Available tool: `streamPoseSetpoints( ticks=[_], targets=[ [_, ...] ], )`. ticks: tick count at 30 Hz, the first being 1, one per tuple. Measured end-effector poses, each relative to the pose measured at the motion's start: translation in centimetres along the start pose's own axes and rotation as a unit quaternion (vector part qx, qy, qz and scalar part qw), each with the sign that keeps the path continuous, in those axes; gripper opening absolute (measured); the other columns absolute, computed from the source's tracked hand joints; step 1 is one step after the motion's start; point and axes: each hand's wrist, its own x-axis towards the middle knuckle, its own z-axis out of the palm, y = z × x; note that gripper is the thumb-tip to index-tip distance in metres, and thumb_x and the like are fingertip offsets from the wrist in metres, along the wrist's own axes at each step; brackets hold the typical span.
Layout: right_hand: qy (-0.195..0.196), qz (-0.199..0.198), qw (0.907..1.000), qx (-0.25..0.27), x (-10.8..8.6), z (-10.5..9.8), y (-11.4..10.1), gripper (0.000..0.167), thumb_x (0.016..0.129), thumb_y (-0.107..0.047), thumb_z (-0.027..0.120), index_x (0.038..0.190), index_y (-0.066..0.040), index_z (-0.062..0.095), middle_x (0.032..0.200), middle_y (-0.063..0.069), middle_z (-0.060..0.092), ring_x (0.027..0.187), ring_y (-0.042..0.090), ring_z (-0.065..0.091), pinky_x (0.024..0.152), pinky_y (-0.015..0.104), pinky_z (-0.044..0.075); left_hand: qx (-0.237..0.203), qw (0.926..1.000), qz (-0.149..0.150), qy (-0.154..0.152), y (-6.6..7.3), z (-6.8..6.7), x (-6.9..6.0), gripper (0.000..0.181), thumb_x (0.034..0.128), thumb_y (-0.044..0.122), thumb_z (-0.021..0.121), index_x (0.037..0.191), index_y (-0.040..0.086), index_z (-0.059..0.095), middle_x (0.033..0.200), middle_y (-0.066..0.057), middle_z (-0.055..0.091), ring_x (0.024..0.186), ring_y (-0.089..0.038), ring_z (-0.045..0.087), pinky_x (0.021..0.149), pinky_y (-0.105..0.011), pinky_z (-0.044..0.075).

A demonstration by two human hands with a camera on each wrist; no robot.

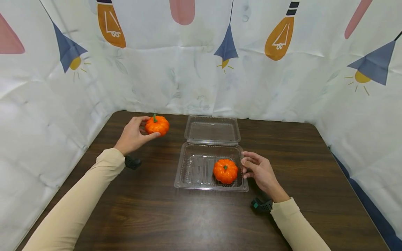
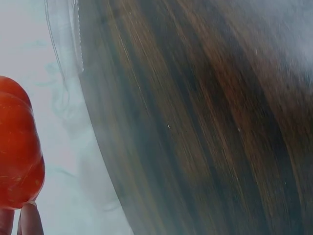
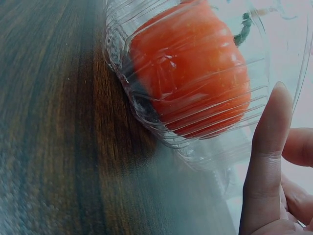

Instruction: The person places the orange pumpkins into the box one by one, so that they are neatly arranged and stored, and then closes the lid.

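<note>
My left hand (image 1: 133, 134) holds a small orange pumpkin (image 1: 158, 126) with a green stem above the table's far left part. Thumb and fingers sit on either side of it; in the left wrist view, fingertips touch the pumpkin (image 2: 18, 147) low down. A clear plastic clamshell container (image 1: 194, 184) lies with its lid (image 1: 211, 129) folded back. Inside its base, on the right, sits a second orange pumpkin (image 1: 225, 171). At the container's right rim, my right hand (image 1: 259, 170) grips the edge. The right wrist view shows this pumpkin (image 3: 195, 73) through the ribbed wall.
Everything stands on a dark brown wooden table (image 1: 150, 216) with rounded far corners. A white curtain (image 1: 150, 76) printed with lamps and bulbs hangs behind the table and along both sides. Each wrist wears a dark strap.
</note>
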Motion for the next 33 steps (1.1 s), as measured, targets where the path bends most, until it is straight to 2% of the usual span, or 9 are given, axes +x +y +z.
streamPoseSetpoints(
  ticks=[11, 19, 33],
  targets=[
    [0.007, 0.0, 1.0, 0.005, 0.2, 0.1, -0.2, 0.051, 0.102, -0.01, 0.065, 0.146, 0.006, 0.047, 0.093, -0.006, 0.068, 0.067, 0.01, 0.061, 0.059, 0.025, 0.061, -0.008, 0.9997, 0.023, 0.0, 0.9, 0.7, -0.2, 0.077, 0.0908, 0.042, 0.08, 0.148, 0.001, 0.048, 0.139, -0.024, 0.049, 0.109, -0.04, 0.062, 0.096, -0.057, 0.057],
    [0.007, 0.004, 0.9999, 0.007, 0.1, 0.1, -0.2, 0.051, 0.101, -0.01, 0.066, 0.146, 0.006, 0.047, 0.093, -0.006, 0.068, 0.067, 0.01, 0.061, 0.059, 0.025, 0.061, -0.021, 0.9993, 0.028, -0.013, 1.9, 1.1, -0.6, 0.077, 0.0896, 0.04, 0.081, 0.147, 0.001, 0.048, 0.14, -0.023, 0.049, 0.111, -0.039, 0.062, 0.098, -0.057, 0.056],
    [0.007, 0.002, 0.9999, 0.007, 0.0, 0.2, -0.1, 0.052, 0.101, -0.011, 0.066, 0.146, 0.006, 0.047, 0.092, -0.007, 0.068, 0.067, 0.01, 0.061, 0.06, 0.024, 0.061, -0.039, 0.9972, 0.054, -0.032, 3.6, 1.9, -1.0, 0.075, 0.0867, 0.037, 0.084, 0.144, 0.002, 0.051, 0.14, -0.019, 0.051, 0.12, -0.034, 0.058, 0.101, -0.054, 0.056]
  ],
)
